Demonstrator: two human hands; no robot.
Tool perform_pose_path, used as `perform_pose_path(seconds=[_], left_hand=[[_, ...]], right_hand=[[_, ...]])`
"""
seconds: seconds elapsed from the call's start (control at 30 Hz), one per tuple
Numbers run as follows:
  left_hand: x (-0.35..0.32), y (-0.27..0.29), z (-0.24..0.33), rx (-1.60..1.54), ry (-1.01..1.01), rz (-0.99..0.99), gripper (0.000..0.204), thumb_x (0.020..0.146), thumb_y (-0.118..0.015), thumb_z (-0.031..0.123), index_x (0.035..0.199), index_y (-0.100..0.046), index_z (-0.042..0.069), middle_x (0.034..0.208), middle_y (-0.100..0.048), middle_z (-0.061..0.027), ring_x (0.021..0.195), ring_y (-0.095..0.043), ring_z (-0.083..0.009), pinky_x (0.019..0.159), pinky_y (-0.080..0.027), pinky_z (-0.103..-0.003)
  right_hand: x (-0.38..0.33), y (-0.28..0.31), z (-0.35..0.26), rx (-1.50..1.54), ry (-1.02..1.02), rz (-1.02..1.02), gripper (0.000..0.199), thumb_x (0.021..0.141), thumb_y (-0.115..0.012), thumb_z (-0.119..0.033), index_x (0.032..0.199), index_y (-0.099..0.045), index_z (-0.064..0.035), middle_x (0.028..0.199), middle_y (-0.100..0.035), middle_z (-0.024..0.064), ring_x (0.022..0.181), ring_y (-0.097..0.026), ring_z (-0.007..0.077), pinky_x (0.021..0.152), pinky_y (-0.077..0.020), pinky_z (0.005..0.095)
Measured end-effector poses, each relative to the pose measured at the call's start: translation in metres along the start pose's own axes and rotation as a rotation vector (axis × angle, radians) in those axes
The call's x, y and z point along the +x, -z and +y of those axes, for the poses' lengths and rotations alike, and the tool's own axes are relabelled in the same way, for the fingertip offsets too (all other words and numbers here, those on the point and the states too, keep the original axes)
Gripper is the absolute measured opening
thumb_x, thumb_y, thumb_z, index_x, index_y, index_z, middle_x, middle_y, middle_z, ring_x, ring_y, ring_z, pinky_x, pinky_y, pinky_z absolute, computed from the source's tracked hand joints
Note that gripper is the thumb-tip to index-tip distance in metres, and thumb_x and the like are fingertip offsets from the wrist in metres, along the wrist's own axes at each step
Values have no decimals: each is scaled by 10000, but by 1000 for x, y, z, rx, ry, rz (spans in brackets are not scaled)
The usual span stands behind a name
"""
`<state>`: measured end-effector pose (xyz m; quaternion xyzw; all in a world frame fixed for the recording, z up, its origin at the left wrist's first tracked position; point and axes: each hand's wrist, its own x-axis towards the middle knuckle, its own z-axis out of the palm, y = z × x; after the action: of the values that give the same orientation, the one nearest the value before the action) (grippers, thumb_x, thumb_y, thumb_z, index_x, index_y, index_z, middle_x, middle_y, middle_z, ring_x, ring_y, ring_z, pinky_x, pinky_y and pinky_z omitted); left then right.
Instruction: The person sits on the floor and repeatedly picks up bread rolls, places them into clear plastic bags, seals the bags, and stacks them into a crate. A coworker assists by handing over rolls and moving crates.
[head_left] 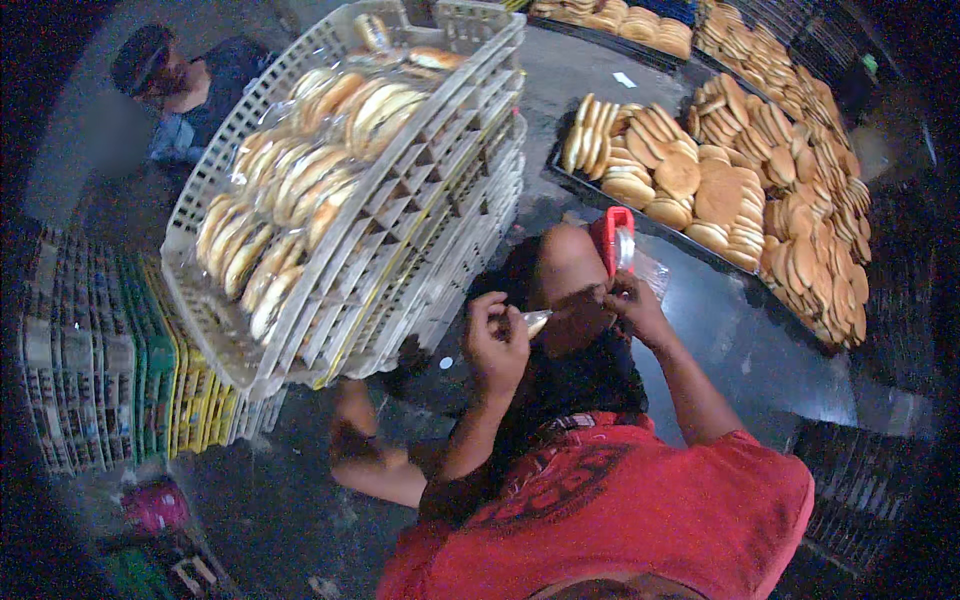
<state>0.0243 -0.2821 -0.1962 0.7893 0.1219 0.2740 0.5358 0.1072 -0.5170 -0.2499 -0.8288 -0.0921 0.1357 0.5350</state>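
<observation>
My left hand [497,345] is raised over my lap, its fingers closed on a pale, pointed bit of clear plastic [537,322]. To its right, my right hand [640,308] is closed in a pinch just below a red tape dispenser [619,228] with a roll of clear tape. What the right fingertips hold is too small to make out. Beside that hand is a piece of clear plastic film [655,273]. One bare knee [565,262] shows between the two hands, next to the dispenser.
At left, stacked grey plastic crates [400,245] hold bagged buns [300,190] on top. Black trays of loose flat buns [675,175] cover the right side. Yellow and green crates [150,350] stand lower left. Another person [205,95] is behind the stack.
</observation>
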Motion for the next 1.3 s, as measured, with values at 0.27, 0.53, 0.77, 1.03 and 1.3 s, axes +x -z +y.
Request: perform_pose_path(seconds=[0.27,0.53,0.77,1.03,1.3], left_hand=[[1,12,2,28,-30,80,211,815,-644,35,1013,-572,35,796,-596,-75,682,-609,-168,594,-498,-305],[25,60,6,-521,207,-475,388,824,-740,186,1124,-563,14,987,-607,-67,910,-578,-121,807,-480,-275],[53,116,88,-812,-29,12,540,845,-734,210,1258,-481,-31,1107,-583,-95,1013,-581,-189,886,-472,-311],[200,293,55,871,-88,-334,436,839,-618,267,1180,-604,-4,1180,-616,-240,1117,-580,-375,966,-444,-405],[236,296,23,990,364,-851,716,766,-533,537,1175,-628,-43,1229,-612,-222,1160,-568,-286,955,-426,-388]], right_hand=[[5,-62,-117,65,352,-176,266,795,-726,-160,1011,-648,-25,1104,-598,102,1078,-559,238,943,-430,365],[5,-72,-148,-14,401,-104,281,743,-743,-188,935,-622,-22,966,-591,134,1006,-546,306,883,-429,387],[-2,-89,-248,-523,936,37,946,673,-808,-447,1400,-352,-52,1307,-476,189,1171,-493,376,900,-446,448],[107,-143,-371,220,1058,-459,813,746,-757,-160,1410,-306,-33,1278,-476,130,1223,-460,241,1048,-352,358],[197,-268,-421,-163,1226,-770,633,733,-720,-240,1279,-516,7,1247,-594,168,1165,-548,266,993,-419,377]])
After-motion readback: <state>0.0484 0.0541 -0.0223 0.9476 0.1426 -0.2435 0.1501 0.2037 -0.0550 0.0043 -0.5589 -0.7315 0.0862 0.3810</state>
